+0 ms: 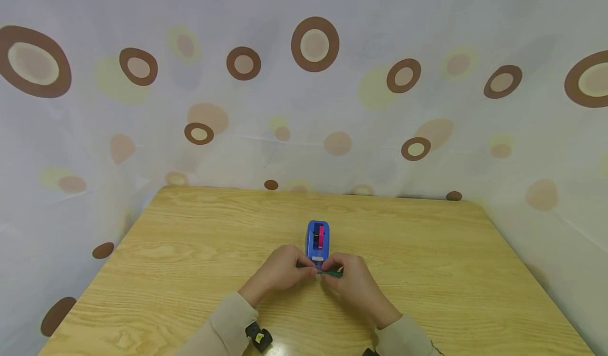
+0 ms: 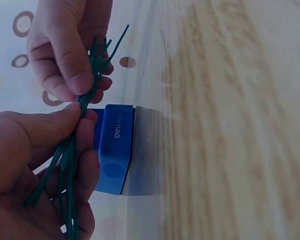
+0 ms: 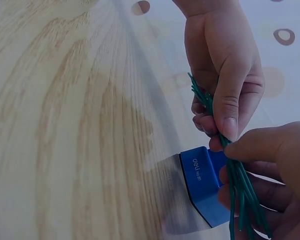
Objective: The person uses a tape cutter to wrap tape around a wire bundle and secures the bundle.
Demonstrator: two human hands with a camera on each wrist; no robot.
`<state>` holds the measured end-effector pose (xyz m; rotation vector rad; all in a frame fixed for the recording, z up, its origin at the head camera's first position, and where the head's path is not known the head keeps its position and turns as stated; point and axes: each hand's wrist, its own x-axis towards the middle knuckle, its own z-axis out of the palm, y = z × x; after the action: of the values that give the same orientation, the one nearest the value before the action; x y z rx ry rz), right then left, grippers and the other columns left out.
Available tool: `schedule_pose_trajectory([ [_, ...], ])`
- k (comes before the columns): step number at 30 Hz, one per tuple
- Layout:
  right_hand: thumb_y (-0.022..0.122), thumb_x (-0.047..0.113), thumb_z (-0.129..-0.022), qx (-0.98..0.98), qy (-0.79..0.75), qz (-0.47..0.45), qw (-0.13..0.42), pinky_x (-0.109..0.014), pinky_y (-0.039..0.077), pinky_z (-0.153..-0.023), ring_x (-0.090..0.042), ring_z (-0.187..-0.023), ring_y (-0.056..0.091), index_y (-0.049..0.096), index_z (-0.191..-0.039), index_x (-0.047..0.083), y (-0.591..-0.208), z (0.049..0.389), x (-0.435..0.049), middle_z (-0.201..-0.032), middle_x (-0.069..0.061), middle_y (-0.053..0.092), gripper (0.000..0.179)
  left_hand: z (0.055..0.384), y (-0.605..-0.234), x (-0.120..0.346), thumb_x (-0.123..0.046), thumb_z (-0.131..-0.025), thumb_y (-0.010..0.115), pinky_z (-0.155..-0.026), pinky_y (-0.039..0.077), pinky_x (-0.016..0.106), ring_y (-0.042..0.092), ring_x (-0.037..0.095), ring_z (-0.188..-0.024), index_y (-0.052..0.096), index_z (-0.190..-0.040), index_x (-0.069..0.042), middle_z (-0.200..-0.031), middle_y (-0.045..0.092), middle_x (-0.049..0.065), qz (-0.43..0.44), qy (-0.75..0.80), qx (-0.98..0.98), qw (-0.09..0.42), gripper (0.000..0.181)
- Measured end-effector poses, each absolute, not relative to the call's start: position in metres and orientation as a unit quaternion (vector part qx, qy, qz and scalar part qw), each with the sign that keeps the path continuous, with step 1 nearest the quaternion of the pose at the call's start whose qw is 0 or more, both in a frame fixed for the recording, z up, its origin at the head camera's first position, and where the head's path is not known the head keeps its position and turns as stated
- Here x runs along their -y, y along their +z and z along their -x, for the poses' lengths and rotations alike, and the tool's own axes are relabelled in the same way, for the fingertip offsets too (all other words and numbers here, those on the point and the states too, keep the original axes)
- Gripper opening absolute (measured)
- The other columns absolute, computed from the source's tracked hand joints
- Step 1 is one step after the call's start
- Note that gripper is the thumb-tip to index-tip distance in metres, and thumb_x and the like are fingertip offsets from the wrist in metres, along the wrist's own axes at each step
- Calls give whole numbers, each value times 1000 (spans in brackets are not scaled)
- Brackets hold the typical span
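Note:
Between thumbs and fingers, my left hand (image 1: pixel 284 267) and right hand (image 1: pixel 353 281) pinch a bundle of thin green strands (image 2: pixel 68 159) near its middle. The hands meet there, thumb tips close together. Loose strand ends fan out on both sides, past the left palm and, in the right wrist view, across the right hand's fingers (image 3: pixel 272 187). Just beyond the hands stands a blue tape dispenser (image 1: pixel 311 246) with a pink-red roll core (image 1: pixel 321 235) and a pale cutter edge facing me. Whether tape touches the bundle is too small to tell.
The wooden table (image 1: pixel 199 240) extends around the hands and dispenser. A pale curtain (image 1: pixel 266 102) with brown and beige circles hangs behind and at both sides. Black straps (image 1: pixel 259 337) sit at the sleeve cuffs.

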<state>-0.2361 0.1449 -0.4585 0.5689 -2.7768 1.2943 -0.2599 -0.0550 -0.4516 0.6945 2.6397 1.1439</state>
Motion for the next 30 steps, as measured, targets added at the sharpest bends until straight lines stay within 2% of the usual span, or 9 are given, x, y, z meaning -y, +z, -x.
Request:
schedule_pose_trajectory([
  [6,72,9,-89,888,423,-182,2,-34,52,-80,-11,-86,62,72,-88,12,-457,236,-146,-86,9,69,3,261,-452,54,-22,-89,75,-63,43,25,52,7,-70,82,-90,-17,-83,70,-14,-231,380,-892,83,8],
  [11,70,13,-92,886,428,-180,-15,-37,52,-82,-13,-86,61,72,-90,10,-458,238,-147,-88,8,68,4,261,-453,54,-23,-89,76,-65,45,25,53,6,-71,82,-90,-18,-84,71,-13,-232,375,-895,71,8],
  [16,73,14,-90,884,434,-169,-23,-34,50,-78,-14,-83,58,72,-88,8,-458,240,-148,-87,7,67,6,261,-455,53,-23,-88,77,-66,46,26,54,5,-72,82,-90,-19,-86,71,-13,-229,375,-896,67,7],
  [22,74,6,-88,881,442,-166,-13,-29,50,-73,-14,-81,58,71,-83,12,-457,238,-147,-86,6,67,8,261,-455,53,-24,-87,77,-67,46,26,54,4,-72,82,-88,-20,-85,71,-14,-231,369,-898,57,5],
  [30,75,4,-87,878,443,-180,10,-32,52,-77,-13,-84,61,72,-82,12,-459,237,-146,-86,7,69,10,262,-454,54,-25,-90,75,-68,46,25,55,2,-74,81,-91,-20,-86,70,-14,-260,331,-905,56,8],
])
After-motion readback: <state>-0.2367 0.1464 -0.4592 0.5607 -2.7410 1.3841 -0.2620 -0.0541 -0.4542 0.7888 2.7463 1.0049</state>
